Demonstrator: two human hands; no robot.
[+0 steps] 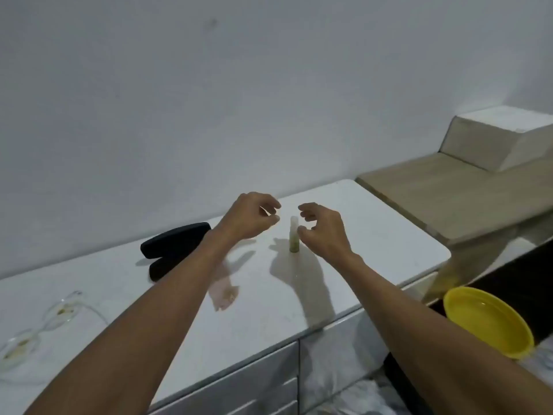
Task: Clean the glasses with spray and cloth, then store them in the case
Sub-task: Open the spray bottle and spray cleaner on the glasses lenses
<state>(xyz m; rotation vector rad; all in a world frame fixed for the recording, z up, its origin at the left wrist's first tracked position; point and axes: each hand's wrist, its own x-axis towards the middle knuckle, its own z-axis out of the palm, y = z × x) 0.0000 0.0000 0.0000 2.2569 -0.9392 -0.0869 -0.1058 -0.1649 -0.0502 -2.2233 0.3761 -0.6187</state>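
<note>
Two bare hands hover over the glossy white bench (pixel 374 232) with a small clear spray bottle (pixel 294 235) of greenish liquid standing upright between them; the left hand (pixel 250 218) sits at nine o'clock of the bottle, fingers (pixel 273 218) curled and apart, gripping nothing; the right hand (pixel 324 232) sits at three o'clock, fingers (pixel 305 209) loosely spread just beside the bottle's cap, and contact cannot be told; an open black glasses case (pixel 173 248) lies at nine o'clock, partly behind the left forearm; clear-framed glasses (pixel 45 322) with smeared lenses rest at seven o'clock near the bench's left edge; a yellow plastic bowl (pixel 490 320) lies off the bench at four o'clock.
</note>
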